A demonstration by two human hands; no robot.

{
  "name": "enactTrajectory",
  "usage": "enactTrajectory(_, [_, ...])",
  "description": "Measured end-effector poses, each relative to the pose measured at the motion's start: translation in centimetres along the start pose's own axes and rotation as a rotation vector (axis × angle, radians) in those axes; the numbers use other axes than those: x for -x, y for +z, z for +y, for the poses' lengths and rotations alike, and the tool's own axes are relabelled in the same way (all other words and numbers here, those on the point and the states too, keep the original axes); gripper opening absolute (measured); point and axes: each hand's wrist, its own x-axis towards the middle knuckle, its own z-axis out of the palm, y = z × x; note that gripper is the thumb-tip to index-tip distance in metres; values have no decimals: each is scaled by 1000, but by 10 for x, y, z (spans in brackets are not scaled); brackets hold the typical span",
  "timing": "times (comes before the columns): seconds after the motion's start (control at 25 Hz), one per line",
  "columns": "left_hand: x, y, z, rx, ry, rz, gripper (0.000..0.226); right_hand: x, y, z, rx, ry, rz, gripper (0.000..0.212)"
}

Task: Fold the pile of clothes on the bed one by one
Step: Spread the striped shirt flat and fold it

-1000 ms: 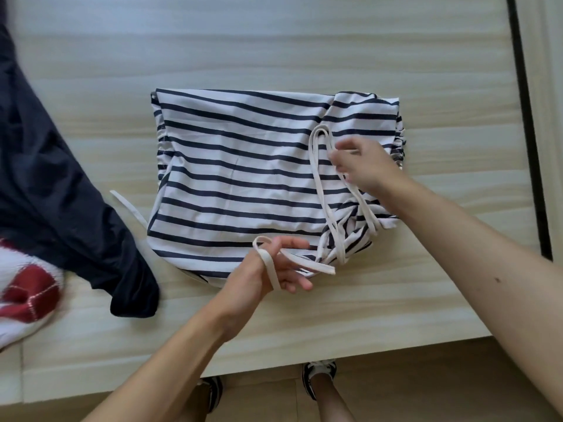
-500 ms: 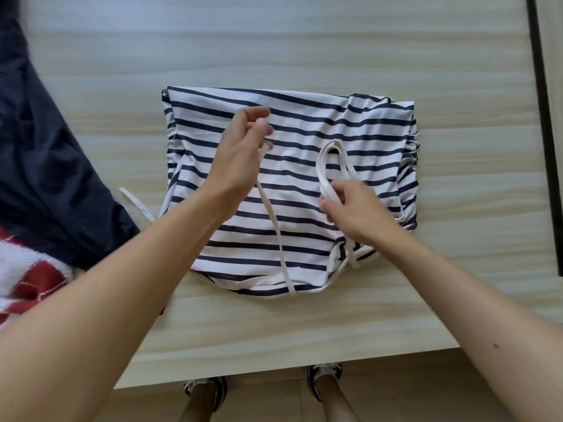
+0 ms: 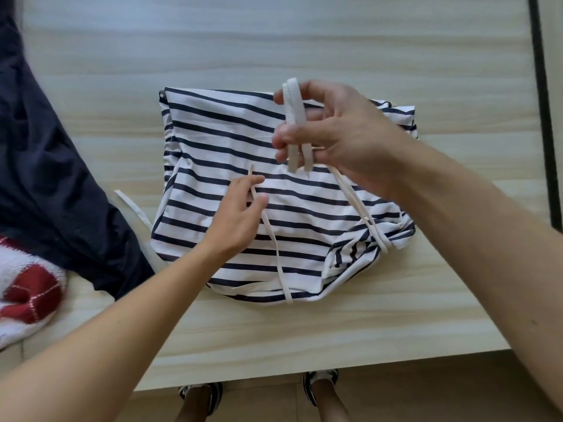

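Striped top (image 3: 213,141) lies folded flat mid-bed (image 3: 304,330), with dark clothes (image 3: 45,178) off to its left. Right hand (image 3: 344,138) is curled round a looped strap (image 3: 294,108) held up over the top. Left hand (image 3: 240,214) pinches a thin strap (image 3: 274,239) lying across the stripes.

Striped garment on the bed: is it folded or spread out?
Folded: the striped garment lies as a compact block. Its straps are untucked: the right hand grips a loop, the left hand pinches another strap.
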Motion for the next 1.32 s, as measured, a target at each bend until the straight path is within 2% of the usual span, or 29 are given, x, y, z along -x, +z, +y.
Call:
enactTrajectory(0.08, [-6, -2, -4, 197, -88, 42, 39, -9, 10, 26, -34, 91, 55, 35])
enactTrajectory(0.16, [-12, -4, -3, 274, -137, 126, 43, -15, 19, 62, 222, 220, 64, 26])
enactTrajectory(0.24, [-14, -2, 1, 153, -102, 245, 39, -10, 28, 93, 542, 347, -69, 29])
enactTrajectory(0.32, [-11, 2, 8, -64, 62, 322, 39, -1, 34, 116, 624, 343, -87, 41])
enactTrajectory(0.4, [-7, 12, 12, -254, 263, 268, 47, 11, 30, 128, 507, 257, 128, 42])
enactTrajectory(0.48, [-7, 29, 8, -484, 367, 135, 55, 18, 11, 145, 512, 169, 519, 46])
enactTrajectory(0.56, [-10, 46, 3, -671, 378, 9, 63, 21, -15, 167, 656, 211, 816, 71])
enactTrajectory(0.6, [-13, 54, -1, -723, 362, -41, 67, 23, -26, 178, 699, 304, 879, 88])
enactTrajectory(0.68, [-17, 66, -14, -806, 327, -100, 71, 23, -38, 197, 644, 514, 889, 111])
enactTrajectory(0.76, [-18, 76, -25, -880, 313, -91, 74, 21, -37, 212, 521, 628, 863, 118])
enactTrajectory(0.84, [-16, 86, -30, -910, 289, -58, 76, 15, -34, 220, 473, 626, 857, 111])
enactTrajectory(1.0, [-15, 97, -22, -947, 239, -44, 79, 0, -30, 200, 590, 454, 889, 68])
enactTrajectory(1.12, [-16, 85, -14, -766, 242, -74, 71, -5, -24, 167, 503, 349, 870, 59])
enactTrajectory(1.24, [-7, 62, 2, -284, 253, 141, 48, -3, -9, 128, 509, 150, 847, 62])
enactTrajectory(1.32, [-1, 43, 12, 32, 105, 139, 42, -1, 11, 98, 581, -34, 814, 61])
